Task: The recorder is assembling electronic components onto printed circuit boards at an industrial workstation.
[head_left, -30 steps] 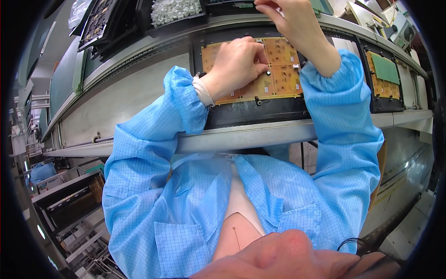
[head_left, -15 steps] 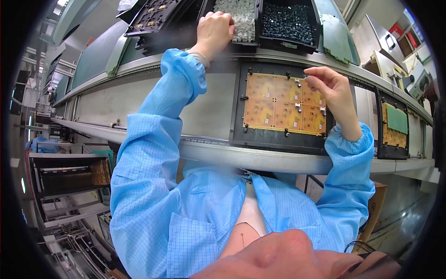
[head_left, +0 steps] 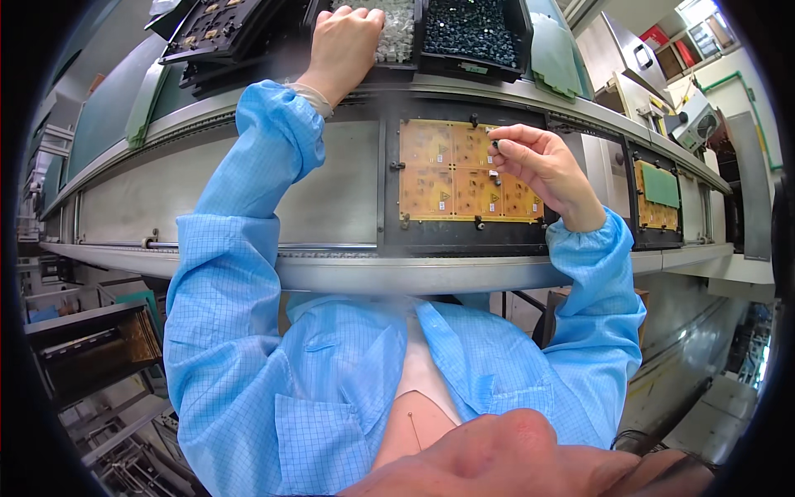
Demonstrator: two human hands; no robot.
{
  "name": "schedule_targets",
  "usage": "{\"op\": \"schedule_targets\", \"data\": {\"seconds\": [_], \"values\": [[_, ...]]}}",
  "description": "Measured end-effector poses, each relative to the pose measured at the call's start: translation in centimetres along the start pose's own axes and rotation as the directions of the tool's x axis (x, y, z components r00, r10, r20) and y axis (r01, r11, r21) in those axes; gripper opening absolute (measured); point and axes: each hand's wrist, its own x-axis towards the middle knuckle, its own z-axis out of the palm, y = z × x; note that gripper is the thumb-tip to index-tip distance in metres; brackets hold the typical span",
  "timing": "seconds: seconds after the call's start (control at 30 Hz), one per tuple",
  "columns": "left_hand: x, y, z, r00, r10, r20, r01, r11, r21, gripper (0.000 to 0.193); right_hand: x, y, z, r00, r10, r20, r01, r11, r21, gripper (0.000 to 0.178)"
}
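At top centre, the left hand (head_left: 344,51) is by white parts (head_left: 397,35), grip unclear. Right of centre, the right hand (head_left: 548,170) pinches a dark component (head_left: 495,144)

Circuit-board panel (head_left: 474,189): smooth, faintly glossy. Conveyor rail (head_left: 464,274): dull metal. Smock (head_left: 222,257): matt woven cloth. Component bin (head_left: 507,73): plastic.

Dark-parts bin (head_left: 501,72) partly out of frame, amber board (head_left: 426,195) partly behind one of the hands (head_left: 548,170)

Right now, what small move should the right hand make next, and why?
Probably lower the small dark part onto the orange board: the right hand pinches it over the board, while the left hand is at the white parts.
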Motion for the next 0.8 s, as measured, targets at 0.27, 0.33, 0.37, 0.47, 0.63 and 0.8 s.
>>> {"op": "schedule_targets", "data": {"seconds": [0.27,0.33,0.37,0.47,0.63,0.8], "values": [[-1.4,1.5,-2.9,0.973,-0.169,-0.16,0.057,0.84,-0.54,0.006,3.0,0.7,1.6,0.942,-0.287,-0.174,0.05,0.632,-0.773,0.015],[-2.2,1.4,-2.8,0.974,-0.217,-0.056,0.124,0.731,-0.671,0.01,3.7,0.9,2.2,0.924,-0.359,-0.133,0.066,0.491,-0.869,0.015],[-2.6,1.4,-2.8,0.973,-0.224,-0.051,0.132,0.727,-0.673,0.01,4.3,1.0,2.4,0.901,-0.428,-0.07,0.086,0.335,-0.938,0.014],[-3.4,1.4,-2.7,0.966,-0.251,0.057,0.206,0.624,-0.754,0.012,5.0,1.6,2.6,0.884,-0.468,0.0,0.103,0.194,-0.976,0.015],[-2.4,0.8,0.9,0.807,-0.229,-0.545,-0.311,0.619,-0.721,0.006,5.4,1.7,3.0,0.885,-0.463,0.036,0.095,0.106,-0.99,0.017],[-0.2,1.2,-0.5,0.985,-0.127,-0.12,0.08,0.938,-0.337,0.005,5.1,1.3,3.5,0.878,-0.475,0.065,0.091,0.033,-0.995,0.015]]}}
